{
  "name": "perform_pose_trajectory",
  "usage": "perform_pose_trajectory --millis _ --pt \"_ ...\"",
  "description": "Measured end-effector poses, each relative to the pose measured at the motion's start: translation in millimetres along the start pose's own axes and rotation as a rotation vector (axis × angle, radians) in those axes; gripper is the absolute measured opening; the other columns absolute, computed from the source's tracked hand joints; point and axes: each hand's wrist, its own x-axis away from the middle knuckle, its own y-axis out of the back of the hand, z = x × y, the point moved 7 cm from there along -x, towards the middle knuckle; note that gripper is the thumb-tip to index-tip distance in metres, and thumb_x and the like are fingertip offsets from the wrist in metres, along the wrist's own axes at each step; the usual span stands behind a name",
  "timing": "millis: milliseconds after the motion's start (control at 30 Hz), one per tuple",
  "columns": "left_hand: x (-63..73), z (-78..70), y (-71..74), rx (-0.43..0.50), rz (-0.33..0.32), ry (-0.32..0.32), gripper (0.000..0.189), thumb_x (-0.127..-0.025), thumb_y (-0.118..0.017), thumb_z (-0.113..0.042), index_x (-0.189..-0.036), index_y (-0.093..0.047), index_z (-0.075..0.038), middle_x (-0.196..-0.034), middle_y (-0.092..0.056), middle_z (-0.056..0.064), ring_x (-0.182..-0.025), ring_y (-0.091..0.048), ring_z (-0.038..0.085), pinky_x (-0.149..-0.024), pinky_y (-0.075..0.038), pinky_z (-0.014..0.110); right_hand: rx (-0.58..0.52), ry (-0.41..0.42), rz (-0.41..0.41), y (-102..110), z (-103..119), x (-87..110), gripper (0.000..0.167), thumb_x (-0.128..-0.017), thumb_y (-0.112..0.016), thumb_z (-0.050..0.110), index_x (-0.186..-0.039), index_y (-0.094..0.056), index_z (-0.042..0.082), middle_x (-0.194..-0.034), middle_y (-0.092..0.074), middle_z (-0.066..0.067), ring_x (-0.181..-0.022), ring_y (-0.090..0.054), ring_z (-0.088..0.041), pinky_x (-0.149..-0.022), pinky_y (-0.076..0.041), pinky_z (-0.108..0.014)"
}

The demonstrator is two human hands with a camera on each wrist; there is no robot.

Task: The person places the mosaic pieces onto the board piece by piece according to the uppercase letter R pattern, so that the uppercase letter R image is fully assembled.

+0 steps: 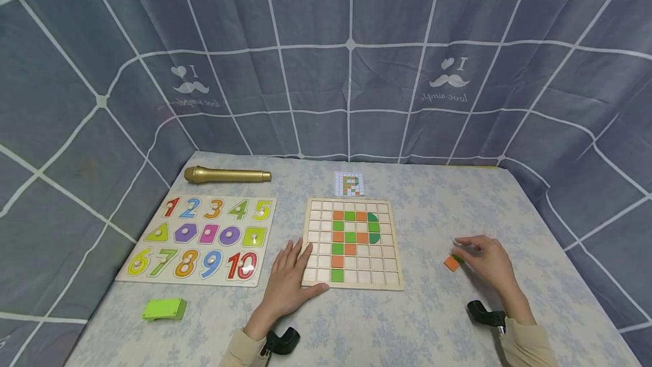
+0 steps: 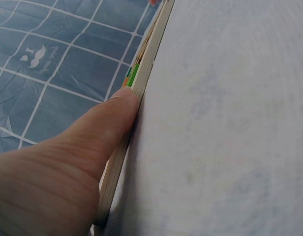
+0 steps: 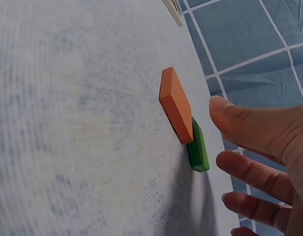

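Note:
My left hand rests with straight fingers over the left edge of the gridded wooden board. Its thumb lies along the front edge. Orange and green tiles fill part of the grid, including rounded green ones at the right of the pattern. Off to the right, my right hand hovers with parted fingers beside an orange square tile and a green tile. Both tiles lie on the table, side by side, and nothing shows between the fingers.
Behind the board lies a small pattern card. A number-and-shape puzzle sits to the left, with a gold microphone behind it and a bright green block in front. A checked curtain encloses the table.

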Motion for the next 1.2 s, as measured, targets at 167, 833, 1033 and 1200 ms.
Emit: perform_pose_trajectory --millis 167,833,1033,1200 --pt "-0.4 -0.5 0.3 -0.004 -0.007 -0.005 0.09 -0.078 -0.068 -0.057 -0.144 -0.04 -0.002 -0.149 -0.028 0.022 -0.139 -0.015 0.04 -0.109 -0.014 0.055 0.006 -0.024 0.042 -3 -4 1.9 0.029 -0.079 -0.078 0.018 -0.102 -0.073 0.0 -0.102 -0.064 -0.022 -0.086 -0.056 -0.036 -0.071 -0.045 -0.052" --pt "0.2 0.2 -1.0 -0.005 -0.005 -0.009 0.09 -0.079 -0.068 -0.056 -0.144 -0.039 -0.002 -0.15 -0.027 0.022 -0.139 -0.014 0.04 -0.11 -0.013 0.054 0.05 -0.004 0.087 -5 -9 2.6 0.021 -0.076 -0.079 0.012 -0.094 -0.075 0.002 -0.095 -0.066 -0.015 -0.078 -0.053 -0.025 -0.064 -0.043 -0.04" --pt "0.1 0.9 -1.0 -0.015 -0.009 -0.009 0.09 -0.079 -0.067 -0.057 -0.144 -0.039 -0.002 -0.15 -0.027 0.022 -0.139 -0.015 0.04 -0.11 -0.013 0.054 0.054 -0.009 0.104 -5 -9 0.5 0.017 -0.077 -0.079 0.012 -0.092 -0.075 0.005 -0.093 -0.065 -0.013 -0.077 -0.05 -0.023 -0.063 -0.04 -0.037" --pt "0.3 0.8 -0.9 -0.017 -0.01 -0.012 0.09 -0.078 -0.068 -0.057 -0.144 -0.039 -0.002 -0.15 -0.027 0.022 -0.139 -0.015 0.04 -0.11 -0.013 0.054 0.049 -0.048 0.143 -7 -12 1.0 0.017 -0.078 -0.079 0.017 -0.089 -0.069 0.007 -0.08 -0.061 -0.004 -0.07 -0.051 -0.018 -0.059 -0.041 -0.036"
